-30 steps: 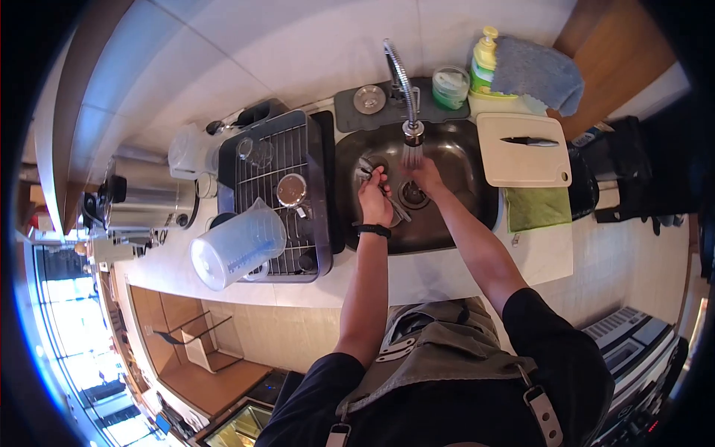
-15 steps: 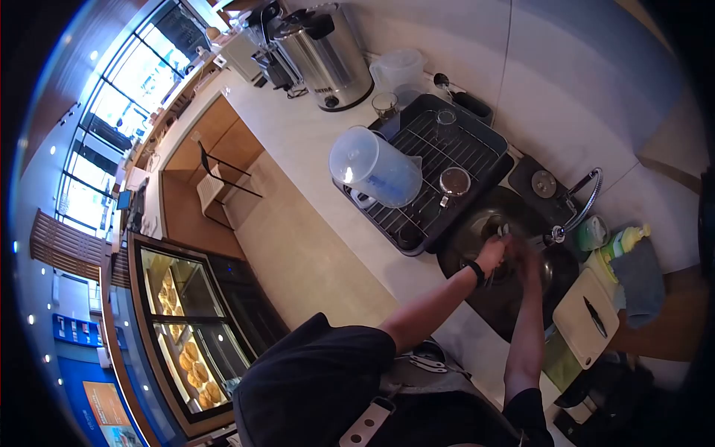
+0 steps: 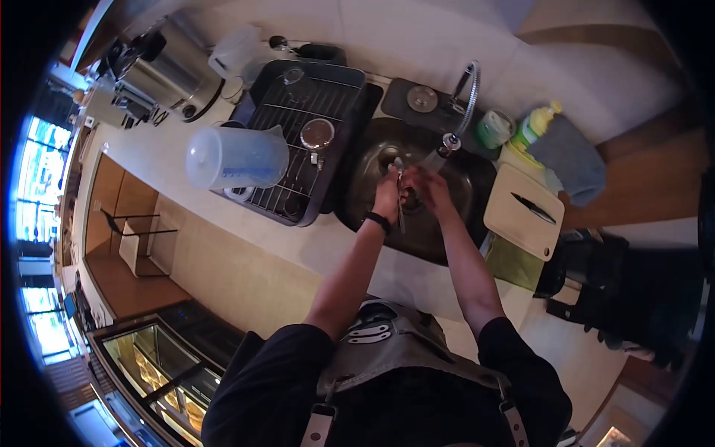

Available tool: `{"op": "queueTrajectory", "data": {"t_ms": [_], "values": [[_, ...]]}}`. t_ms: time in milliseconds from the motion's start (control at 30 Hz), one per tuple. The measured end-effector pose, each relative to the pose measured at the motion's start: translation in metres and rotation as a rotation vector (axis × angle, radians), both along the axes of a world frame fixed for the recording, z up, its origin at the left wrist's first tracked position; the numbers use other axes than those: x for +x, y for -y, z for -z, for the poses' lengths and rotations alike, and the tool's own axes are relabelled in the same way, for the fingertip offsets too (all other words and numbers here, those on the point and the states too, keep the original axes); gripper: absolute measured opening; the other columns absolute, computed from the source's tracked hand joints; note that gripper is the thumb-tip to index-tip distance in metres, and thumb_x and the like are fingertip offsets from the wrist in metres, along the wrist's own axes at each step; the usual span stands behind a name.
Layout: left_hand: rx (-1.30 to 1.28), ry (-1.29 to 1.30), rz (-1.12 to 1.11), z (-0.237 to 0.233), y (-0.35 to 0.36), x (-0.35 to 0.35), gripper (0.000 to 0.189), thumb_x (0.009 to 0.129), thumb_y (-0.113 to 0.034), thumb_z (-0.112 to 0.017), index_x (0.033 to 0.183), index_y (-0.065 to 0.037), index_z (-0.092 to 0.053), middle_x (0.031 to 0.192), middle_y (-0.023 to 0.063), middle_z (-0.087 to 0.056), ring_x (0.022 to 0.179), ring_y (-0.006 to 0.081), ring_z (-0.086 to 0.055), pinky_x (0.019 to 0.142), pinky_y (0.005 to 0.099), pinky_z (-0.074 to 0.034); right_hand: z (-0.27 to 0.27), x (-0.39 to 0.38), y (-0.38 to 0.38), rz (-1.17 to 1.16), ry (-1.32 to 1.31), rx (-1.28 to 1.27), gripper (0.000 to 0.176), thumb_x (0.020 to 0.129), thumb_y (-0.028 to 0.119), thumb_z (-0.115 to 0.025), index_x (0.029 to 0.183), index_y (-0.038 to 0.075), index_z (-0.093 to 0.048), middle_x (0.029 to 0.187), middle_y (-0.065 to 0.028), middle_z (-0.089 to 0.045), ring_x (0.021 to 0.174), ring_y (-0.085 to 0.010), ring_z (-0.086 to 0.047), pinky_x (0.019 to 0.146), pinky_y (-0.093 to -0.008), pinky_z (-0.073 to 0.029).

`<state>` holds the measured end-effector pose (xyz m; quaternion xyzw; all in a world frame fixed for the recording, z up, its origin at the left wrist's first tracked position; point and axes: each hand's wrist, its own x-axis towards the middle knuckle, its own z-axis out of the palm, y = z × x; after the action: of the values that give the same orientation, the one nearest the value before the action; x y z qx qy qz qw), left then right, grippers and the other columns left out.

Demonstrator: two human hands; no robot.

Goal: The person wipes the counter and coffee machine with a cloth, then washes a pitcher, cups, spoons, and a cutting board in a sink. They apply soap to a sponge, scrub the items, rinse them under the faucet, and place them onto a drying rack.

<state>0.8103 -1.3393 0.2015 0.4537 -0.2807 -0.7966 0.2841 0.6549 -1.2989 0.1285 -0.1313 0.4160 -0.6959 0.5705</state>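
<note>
Over the dark sink [image 3: 462, 216], my left hand [image 3: 388, 195] is closed around slim metal cutlery [image 3: 401, 217]; its ends stick out above and below the fist. The exact kind of cutlery is too small to make out. My right hand [image 3: 427, 186] presses curled, slightly blurred fingers against the same cutlery from the right. Just above the right hand is the tap head [image 3: 450, 143], with water running down toward the fingers.
Left of the sink, a dish rack [image 3: 328, 97] holds a translucent pitcher [image 3: 234, 158] and a metal-and-glass vessel [image 3: 317, 134]. To the right are a cutting board [image 3: 514, 190] with a knife [image 3: 533, 208], a soap bottle [image 3: 538, 123] and a grey cloth [image 3: 570, 160]. A metal urn [image 3: 167, 71] stands far left.
My view has swung to the right, so the sink and rack sit further left in the picture. Both hands stay together over the sink with the cutlery.
</note>
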Motion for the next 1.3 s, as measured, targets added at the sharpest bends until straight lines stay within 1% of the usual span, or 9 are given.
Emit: {"op": "queueTrajectory", "data": {"t_ms": [133,300,367,433,500,600,900,1033,1300], "values": [[0.025,-0.015,-0.022,-0.002,-0.004,0.001,0.044,0.103,-0.044,-0.043,0.116,-0.008,-0.064,0.082,0.0,-0.061,0.064,0.0119,-0.051,0.058,0.0278,-0.04,-0.003,-0.015,0.032,-0.042,0.182,0.034,0.033,0.087,0.007,-0.06,0.119,0.003,-0.058,0.113,-0.0091,-0.065,0.104,-0.0239,-0.065,0.084,-0.0338,-0.053],[0.042,-0.066,-0.009,-0.005,-0.008,0.007,0.043,0.103,-0.044,-0.043,0.116,-0.009,-0.064,0.084,0.0004,-0.061,0.066,0.0117,-0.052,0.059,0.0281,-0.04,0.01,-0.043,0.041,-0.113,0.175,0.189,0.015,0.087,0.025,-0.063,0.095,0.012,-0.059,0.067,0.0029,-0.053,0.056,-0.014,-0.053,0.047,-0.0281,-0.039],[0.028,-0.049,-0.014,-0.008,-0.007,0.008,0.043,0.103,-0.045,-0.042,0.114,-0.01,-0.064,0.085,0.0004,-0.062,0.065,0.0117,-0.053,0.059,0.028,-0.041,0.026,-0.04,0.026,0.091,0.184,0.226,0.016,0.094,0.029,-0.057,0.092,0.014,-0.061,0.067,0.0024,-0.051,0.049,-0.0124,-0.043,0.046,-0.025,-0.032],[0.027,-0.068,-0.008,-0.005,-0.007,0.013,0.043,0.103,-0.046,-0.042,0.112,-0.01,-0.064,0.085,0.0002,-0.062,0.066,0.0117,-0.053,0.059,0.0279,-0.041,0.095,-0.064,0.004,-0.243,-0.367,0.52,0.026,0.095,0.031,-0.056,0.103,0.008,-0.065,0.076,-0.0038,-0.061,0.061,-0.0174,-0.058,0.053,-0.0315,-0.043],[0.041,-0.093,-0.007,-0.002,-0.003,0.013,0.041,0.103,-0.046,-0.043,0.11,-0.012,-0.064,0.084,-0.0007,-0.062,0.065,0.0113,-0.053,0.058,0.0275,-0.041,0.064,-0.05,-0.023,-0.462,-1.126,0.514,0.036,0.096,0.03,-0.054,0.116,0.002,-0.064,0.093,-0.0141,-0.069,0.085,-0.0274,-0.067,0.072,-0.0396,-0.051],[0.068,-0.13,-0.016,0.004,-0.002,0.016,0.039,0.102,-0.045,-0.044,0.11,-0.012,-0.063,0.084,-0.0012,-0.062,0.064,0.011,-0.054,0.058,0.0273,-0.042,-0.024,-0.035,-0.037,-0.379,-1.465,0.347,0.035,0.095,0.022,-0.056,0.121,0.001,-0.062,0.109,-0.022,-0.067,0.107,-0.0358,-0.064,0.088,-0.043,-0.049],[0.047,-0.196,0.016,0.013,-0.009,0.01,0.035,0.103,-0.039,-0.047,0.104,-0.007,-0.061,0.085,0.003,-0.063,0.058,0.0119,-0.052,0.053,0.0278,-0.041,-0.281,0.106,0.017,-0.391,-1.577,0.069,0.032,0.09,0.003,-0.06,0.121,0.008,-0.063,0.098,-0.0165,-0.07,0.089,-0.0298,-0.07,0.078,-0.035,-0.053],[-0.273,-0.325,-0.054,0.016,-0.025,0.0,0.022,0.099,-0.027,-0.056,0.106,-0.006,-0.06,0.093,0.0048,-0.065,0.068,0.0126,-0.057,0.062,0.0309,-0.047,-0.275,0.189,0.064,-0.602,-1.575,-0.306,0.03,0.091,0.007,-0.061,0.12,0.01,-0.063,0.096,-0.0167,-0.071,0.089,-0.0302,-0.07,0.073,-0.0372,-0.054],[0.127,-0.272,0.126,-0.016,-0.03,0.024,0.021,0.104,-0.021,-0.045,0.115,-0.005,-0.053,0.096,0.0056,-0.066,0.072,0.015,-0.063,0.068,0.0319,-0.054,-0.204,0.29,0.118,-1.036,-1.712,-0.306,0.029,0.088,-0.001,-0.058,0.115,0.007,-0.064,0.099,-0.0149,-0.071,0.093,-0.0321,-0.069,0.081,-0.0415,-0.054]]}}
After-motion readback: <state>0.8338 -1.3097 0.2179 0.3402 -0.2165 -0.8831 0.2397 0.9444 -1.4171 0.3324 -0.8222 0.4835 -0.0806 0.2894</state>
